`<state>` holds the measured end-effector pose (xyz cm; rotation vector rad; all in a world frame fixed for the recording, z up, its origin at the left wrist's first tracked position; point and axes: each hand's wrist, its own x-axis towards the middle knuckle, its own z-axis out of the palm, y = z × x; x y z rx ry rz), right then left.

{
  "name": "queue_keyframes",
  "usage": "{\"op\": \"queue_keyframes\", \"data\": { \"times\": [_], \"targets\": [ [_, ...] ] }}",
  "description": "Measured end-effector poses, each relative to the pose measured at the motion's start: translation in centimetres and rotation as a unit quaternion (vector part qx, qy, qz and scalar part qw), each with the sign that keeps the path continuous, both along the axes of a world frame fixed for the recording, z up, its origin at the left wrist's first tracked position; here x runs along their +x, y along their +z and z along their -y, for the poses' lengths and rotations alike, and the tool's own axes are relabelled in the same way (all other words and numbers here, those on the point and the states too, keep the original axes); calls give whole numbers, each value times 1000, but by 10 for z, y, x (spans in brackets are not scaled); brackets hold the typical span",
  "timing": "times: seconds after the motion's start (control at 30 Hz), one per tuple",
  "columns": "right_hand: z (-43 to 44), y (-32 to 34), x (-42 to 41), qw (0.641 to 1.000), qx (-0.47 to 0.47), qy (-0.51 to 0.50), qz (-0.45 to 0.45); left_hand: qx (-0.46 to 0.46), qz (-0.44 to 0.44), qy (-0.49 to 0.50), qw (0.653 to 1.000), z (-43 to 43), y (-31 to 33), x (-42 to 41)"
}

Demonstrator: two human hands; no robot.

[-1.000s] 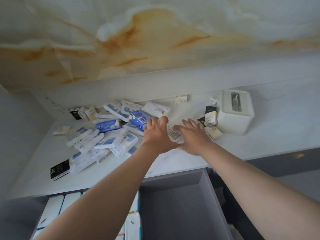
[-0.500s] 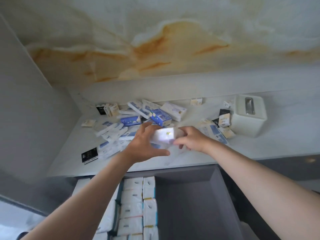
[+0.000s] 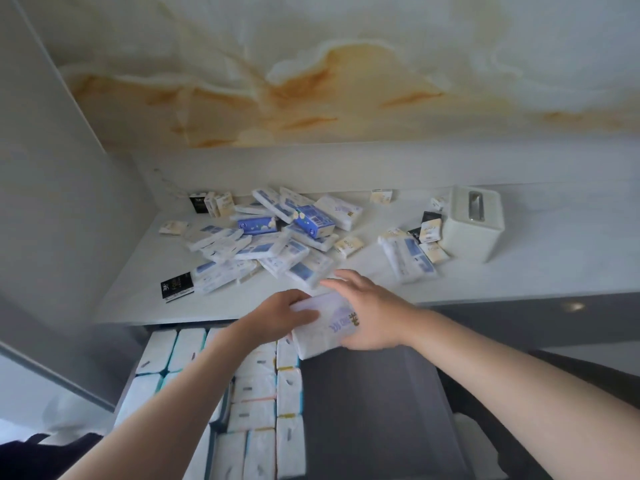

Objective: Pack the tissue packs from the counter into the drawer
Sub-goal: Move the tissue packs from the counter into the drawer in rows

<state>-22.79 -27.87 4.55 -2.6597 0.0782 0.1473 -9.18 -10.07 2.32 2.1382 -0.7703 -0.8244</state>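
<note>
Between my two hands I hold one tissue pack, a soft white oblong in glossy film with blue print on its face. My left hand grips its left end with the fingers curled over the top, and my right hand clasps the right end, fingers reaching over the far edge. The pack is tilted and hangs just over the back of the drawer, in front of the counter's lip. The drawer is a smooth grey box standing open below the counter. Its left half is filled with neat rows of white packs, standing on edge with thin teal, yellow and pink bands showing at their seams. Its right half shows bare grey floor, and my pack hangs at the line between the two halves. The counter is a pale, matt slab. On it, just beyond my fingertips, lies a loose heap of packs, white and blue wrappers overlapping at all angles, with a few small cream ones at its fringes. A flat black packet lies at the heap's near left edge. To the right stands a white tissue box, square with rounded corners and a slot in its top. Another long pack and some small packets lie beside it. Behind the counter rises a polished marble wall, white veined with amber.
</note>
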Motion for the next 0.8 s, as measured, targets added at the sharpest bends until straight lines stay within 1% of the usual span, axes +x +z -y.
{"op": "queue_keyframes", "data": {
  "times": [0.03,0.1,0.13,0.17,0.2,0.23,0.27,0.3,0.33,0.37,0.4,0.43,0.5,0.57,0.6,0.63,0.7,0.73,0.8],
  "targets": [
    [-7,-5,-2,1000,7,-23,9,-6,-27,12,1000,-2,-6,-3],
    [-18,-15,-6,992,22,-115,40,-18,-106,38,993,-7,-15,-11],
    [-23,-18,-7,985,11,-164,46,-21,-150,54,987,-10,-21,-15],
    [-26,-19,-8,977,1,-212,31,-21,-184,72,980,-13,-27,-19],
    [-30,-18,-9,965,16,-260,-8,-25,-210,92,973,-16,-34,-22],
    [-33,-19,-8,946,66,-310,-67,-28,-226,110,968,-18,-41,-25],
    [-37,-21,-7,915,148,-352,-129,-34,-238,122,963,-19,-46,-30],
    [-40,-25,-6,874,240,-382,-180,-36,-238,124,963,-19,-50,-35],
    [-43,-28,-4,839,311,-395,-208,-38,-229,120,965,-18,-55,-42],
    [-45,-33,-2,820,347,-399,-220,-33,-212,109,971,-16,-58,-48],
    [-47,-39,0,811,362,-402,-223,-28,-198,97,975,-14,-61,-55],
    [-48,-44,0,810,360,-406,-222,-17,-187,78,979,-13,-66,-60],
    [-46,-55,0,830,315,-404,-219,-1,-191,33,981,-9,-72,-64],
    [-38,-68,-3,863,259,-374,-218,17,-213,-20,977,-9,-78,-62],
    [-33,-74,-5,883,228,-347,-219,39,-205,-47,977,-8,-80,-61],
    [-27,-80,-7,906,183,-309,-223,76,-168,-78,980,-8,-83,-58],
    [-19,-96,-11,948,47,-212,-234,149,-46,-117,981,-5,-89,-53],
    [-15,-104,-14,958,-32,-157,-236,167,4,-119,979,-2,-93,-51],
    [-12,-124,-17,957,-165,-49,-233,156,43,-108,981,4,-100,-50]
  ]
}}
